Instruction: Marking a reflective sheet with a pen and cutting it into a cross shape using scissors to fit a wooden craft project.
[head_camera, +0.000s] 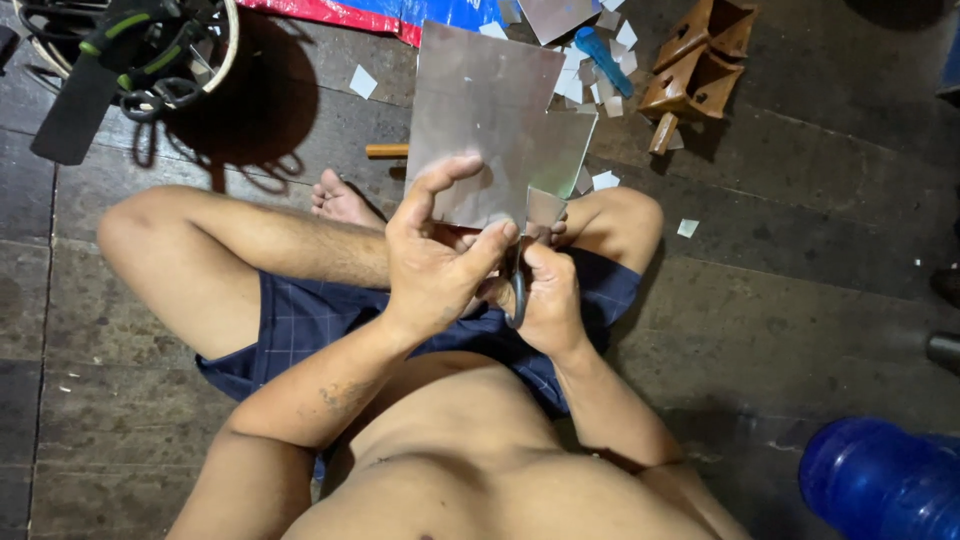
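From the head camera, a thin metal sheet (490, 120) is held up over the lap of a person seated cross-legged on a dark plank floor (800, 280); the left hand (435, 260) is pinched on the sheet's lower edge, thumb against the near face, forefinger raised and curled over it; the right hand (548, 295) is closed around the dark handles of a pair of snips (518, 290), whose blades are hidden behind the fingers where they meet the sheet's lower right corner; a small flap of metal (545, 208) is seen hanging at that corner, partly cut away. The step in hand is judged to be a cut along the sheet's bottom edge; the next move would call for the sheet to be kept steady and fed squarely into the blades. Pale offcuts (600, 95) are scattered on the floor beyond the knees; wooden blocks (700, 60) lie further right; a blue plastic jug (880, 480) stands at the lower right.
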